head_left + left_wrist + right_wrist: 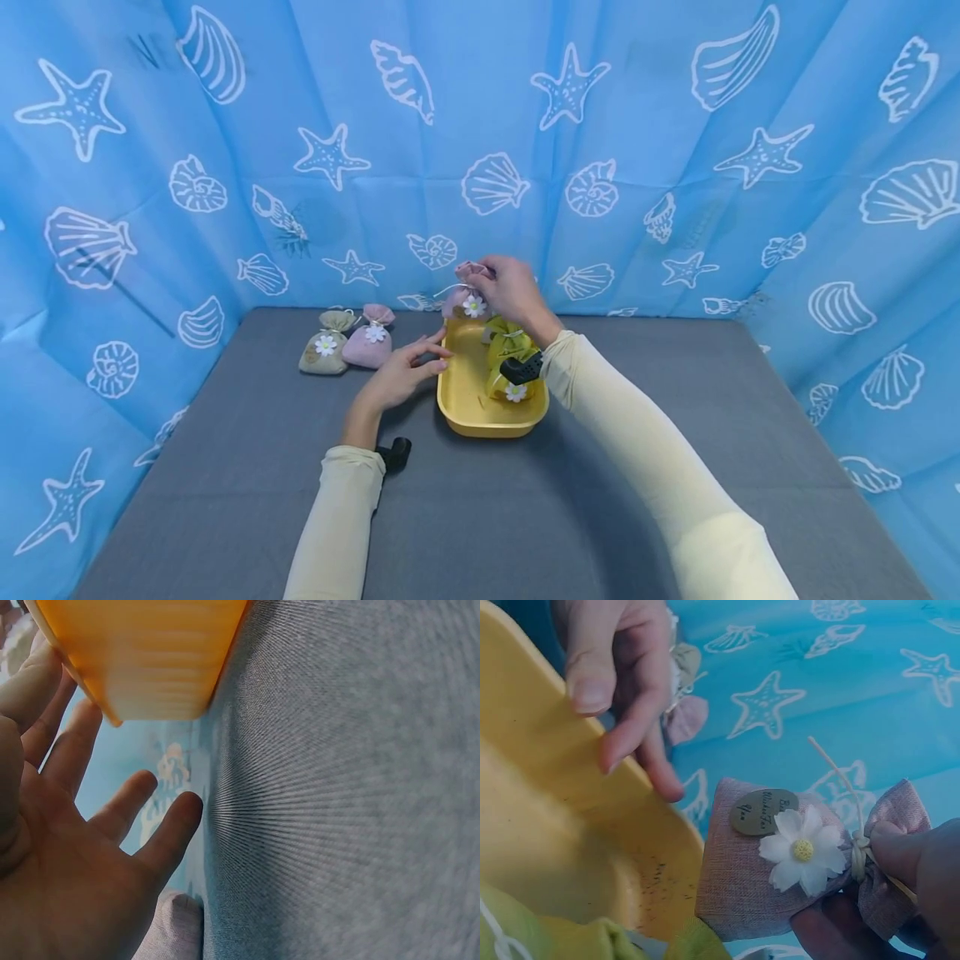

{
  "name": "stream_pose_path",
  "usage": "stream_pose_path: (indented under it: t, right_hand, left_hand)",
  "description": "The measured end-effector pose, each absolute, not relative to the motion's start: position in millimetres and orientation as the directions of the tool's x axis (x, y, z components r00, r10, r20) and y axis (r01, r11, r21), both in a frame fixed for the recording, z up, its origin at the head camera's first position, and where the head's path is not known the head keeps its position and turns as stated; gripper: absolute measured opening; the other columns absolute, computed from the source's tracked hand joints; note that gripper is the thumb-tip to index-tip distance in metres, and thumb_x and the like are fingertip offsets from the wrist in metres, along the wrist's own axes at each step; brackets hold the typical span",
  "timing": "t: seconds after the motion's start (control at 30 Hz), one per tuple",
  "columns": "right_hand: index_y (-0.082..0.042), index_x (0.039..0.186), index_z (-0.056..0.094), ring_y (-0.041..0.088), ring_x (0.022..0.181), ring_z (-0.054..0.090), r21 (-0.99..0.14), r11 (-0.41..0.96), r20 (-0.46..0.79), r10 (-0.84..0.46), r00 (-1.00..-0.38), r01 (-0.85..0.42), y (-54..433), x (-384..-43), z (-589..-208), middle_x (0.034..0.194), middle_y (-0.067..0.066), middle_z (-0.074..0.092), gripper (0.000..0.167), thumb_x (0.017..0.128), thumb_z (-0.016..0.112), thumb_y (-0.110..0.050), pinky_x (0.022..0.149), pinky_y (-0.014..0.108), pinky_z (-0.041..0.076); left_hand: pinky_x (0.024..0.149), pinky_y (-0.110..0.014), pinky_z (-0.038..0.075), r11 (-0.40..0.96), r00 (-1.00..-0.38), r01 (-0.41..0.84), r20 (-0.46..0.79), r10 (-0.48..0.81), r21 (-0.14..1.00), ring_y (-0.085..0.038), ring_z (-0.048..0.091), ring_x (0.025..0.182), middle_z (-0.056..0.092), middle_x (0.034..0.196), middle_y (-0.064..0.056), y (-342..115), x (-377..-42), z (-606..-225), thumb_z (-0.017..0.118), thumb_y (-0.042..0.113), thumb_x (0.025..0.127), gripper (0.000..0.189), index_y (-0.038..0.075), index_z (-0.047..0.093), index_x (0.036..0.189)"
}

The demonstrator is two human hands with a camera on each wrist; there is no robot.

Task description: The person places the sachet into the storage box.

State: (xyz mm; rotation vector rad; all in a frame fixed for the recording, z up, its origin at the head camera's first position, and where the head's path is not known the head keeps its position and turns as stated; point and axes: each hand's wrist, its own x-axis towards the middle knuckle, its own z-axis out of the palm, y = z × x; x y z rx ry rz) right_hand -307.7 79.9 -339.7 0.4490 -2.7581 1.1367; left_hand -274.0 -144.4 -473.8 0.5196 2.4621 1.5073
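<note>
My right hand pinches a pink drawstring sachet by its tied neck, over the far end of a yellow tray. A white flower and a small oval tag decorate the sachet's front. Fingers spread, my left hand touches the tray's left rim with its fingertips; in the left wrist view the palm faces the tray's side wall. Yellow-green sachets lie along the right side inside the tray, partly hidden by my right wrist.
Left of the tray, a beige sachet and another pink sachet lie side by side on the grey table. A blue curtain printed with shells and starfish hangs along the table's back and sides.
</note>
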Motion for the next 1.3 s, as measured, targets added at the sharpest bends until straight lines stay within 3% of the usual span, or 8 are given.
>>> stream_pose_path:
  t: [0.43, 0.83, 1.03, 1.13, 1.3]
  right_hand:
    - [-0.005, 0.108, 0.072, 0.02, 0.069, 0.059, -0.603, 0.767, 0.139, -0.167, -0.976, -0.218, 76, -317, -359, 0.094, 0.013, 0.073, 0.028, 0.106, 0.056, -0.027, 0.055, 0.026, 0.042]
    - [-0.005, 0.12, 0.072, 0.021, 0.08, 0.065, -0.591, 0.791, 0.057, -0.153, -0.987, -0.157, 59, -321, -367, 0.104, 0.013, 0.075, 0.029, 0.107, 0.053, -0.023, 0.063, 0.028, 0.047]
    - [-0.002, 0.132, 0.066, 0.017, 0.067, 0.056, -0.659, 0.752, -0.014, -0.033, -0.999, -0.015, 51, -325, -375, 0.116, 0.016, 0.073, 0.034, 0.109, 0.048, -0.021, 0.057, 0.026, 0.042]
    - [-0.004, 0.129, 0.067, 0.014, 0.06, 0.052, -0.67, 0.739, -0.093, 0.01, -0.996, 0.07, 46, -330, -378, 0.112, 0.015, 0.073, 0.033, 0.109, 0.048, -0.021, 0.05, 0.025, 0.039]
    - [-0.004, 0.126, 0.069, 0.015, 0.065, 0.053, -0.629, 0.771, -0.152, 0.006, -0.988, 0.101, 40, -331, -377, 0.104, 0.012, 0.073, 0.03, 0.107, 0.05, -0.019, 0.053, 0.024, 0.041]
  left_hand:
    - [0.125, -0.063, 0.021, 0.398, -0.917, 0.184, 0.011, 0.399, 0.899, -0.03, 0.012, 0.161, 0.032, 0.166, 0.015, -144, -272, -473, 0.063, 0.033, 0.102, 0.032, 0.015, 0.069, 0.128]
    - [0.127, -0.061, 0.02, 0.4, -0.919, 0.169, -0.003, 0.395, 0.901, -0.025, 0.012, 0.162, 0.032, 0.165, 0.02, -146, -273, -476, 0.062, 0.035, 0.102, 0.032, 0.016, 0.069, 0.127]
    - [0.126, -0.062, 0.021, 0.397, -0.915, 0.181, 0.007, 0.402, 0.9, -0.028, 0.011, 0.162, 0.032, 0.165, 0.02, -144, -273, -474, 0.062, 0.037, 0.102, 0.034, 0.017, 0.069, 0.127]
    - [0.126, -0.061, 0.022, 0.404, -0.917, 0.183, 0.007, 0.4, 0.896, -0.028, 0.012, 0.162, 0.032, 0.165, 0.02, -143, -273, -473, 0.062, 0.038, 0.102, 0.031, 0.019, 0.069, 0.126]
    - [0.126, -0.061, 0.023, 0.415, -0.915, 0.186, 0.003, 0.404, 0.891, -0.028, 0.014, 0.161, 0.032, 0.166, 0.018, -144, -273, -470, 0.062, 0.039, 0.101, 0.029, 0.023, 0.07, 0.124]
